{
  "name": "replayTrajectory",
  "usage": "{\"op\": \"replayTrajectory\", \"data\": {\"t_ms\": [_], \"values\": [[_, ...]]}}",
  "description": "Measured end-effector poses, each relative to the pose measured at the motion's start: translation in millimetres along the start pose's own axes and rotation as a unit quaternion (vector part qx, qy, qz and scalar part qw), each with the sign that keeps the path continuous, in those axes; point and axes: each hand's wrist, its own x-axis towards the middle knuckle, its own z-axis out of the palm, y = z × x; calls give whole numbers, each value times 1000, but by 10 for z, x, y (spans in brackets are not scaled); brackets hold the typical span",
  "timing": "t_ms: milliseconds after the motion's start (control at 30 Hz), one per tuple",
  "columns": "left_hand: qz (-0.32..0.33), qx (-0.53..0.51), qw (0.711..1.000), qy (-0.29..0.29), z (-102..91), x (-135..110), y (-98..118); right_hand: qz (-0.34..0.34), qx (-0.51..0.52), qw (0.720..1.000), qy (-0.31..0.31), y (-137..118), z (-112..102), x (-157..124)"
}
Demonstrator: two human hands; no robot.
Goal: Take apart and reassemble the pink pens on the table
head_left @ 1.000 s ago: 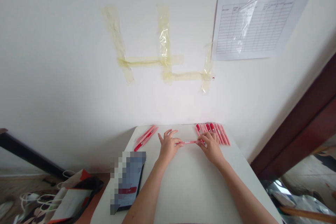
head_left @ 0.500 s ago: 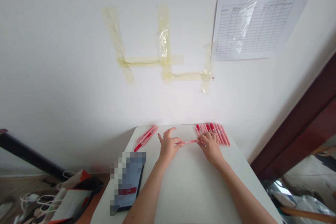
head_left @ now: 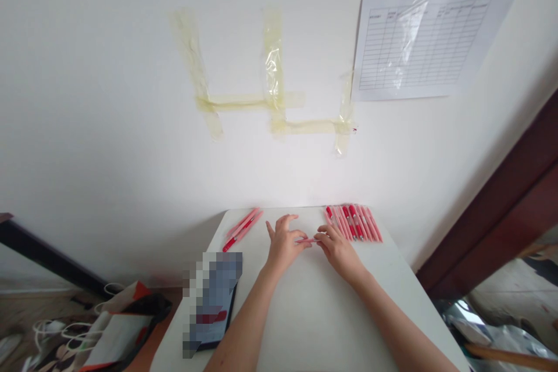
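Note:
A slim pink pen [head_left: 308, 240] is held level above the white table, with only a short middle stretch showing between my fingers. My left hand [head_left: 282, 246] pinches its left end between thumb and finger, the other fingers raised. On the opposite end, my right hand [head_left: 339, 250] grips it with thumb and fingertips. Just behind my right hand lies a row of several pink and red pens [head_left: 355, 222]. A smaller group of pink and red pens [head_left: 242, 228] rests to the left of my left hand.
A phone or tablet [head_left: 215, 305], partly blurred out, lies on the table [head_left: 322, 319] at the left. The white wall carries yellowish tape [head_left: 273, 64] and a printed sheet [head_left: 418, 40]. Bags and white cables [head_left: 78, 325] are on the floor at left.
My right hand has slid left, away from the pen row and closer to my left hand, so less of the held pen shows. My left hand has shifted slightly right.

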Motion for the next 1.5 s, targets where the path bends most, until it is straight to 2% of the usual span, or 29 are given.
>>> {"op": "replayTrajectory", "data": {"t_ms": [167, 233, 300, 333, 400, 500, 567, 633, 700, 833, 1033, 1167, 1300, 1500], "values": [[-35, 7, 999, 24, -18, 17, -44, 96, 116, 988, 41, 65, -38, -10], [-52, 12, 998, 27, -21, 24, -71, 153, 179, 970, 55, 81, -61, -14], [-60, 14, 998, 26, -18, 26, -91, 213, 266, 937, 76, 85, -82, -10], [-62, 14, 998, 25, -14, 25, -97, 241, 321, 912, 89, 81, -94, -2], [-64, 16, 998, 23, -5, 19, -102, 285, 443, 844, 104, 68, -132, 24], [-68, 22, 997, 18, 7, 10, -103, 309, 617, 715, 109, 45, -228, 73], [-72, 25, 997, 14, 12, 7, -106, 328, 685, 644, 86, 34, -303, 95], [-74, 28, 997, 12, 15, 7, -111, 336, 722, 598, 88, 28, -366, 100], [-76, 30, 997, 12, 18, 7, -118, 339, 738, 577, 88, 27, -407, 89], [-80, 26, 996, 10, 20, 8, -127, 327, 759, 555, 97, 31, -435, 58], [-90, 23, 996, 0, 11, 7, -119, 311, 736, 595, 89, 53, -435, 42], [-85, 24, 996, 4, 10, 4, -121, 312, 739, 590, 89, 80, -416, 34], [-85, 24, 996, 6, 15, -2, -126, 315, 729, 599, 99, 68, -409, 41], [-91, 26, 995, -12, 27, -3, -137, 310, 731, 599, 105, 36, -418, 45]]}}
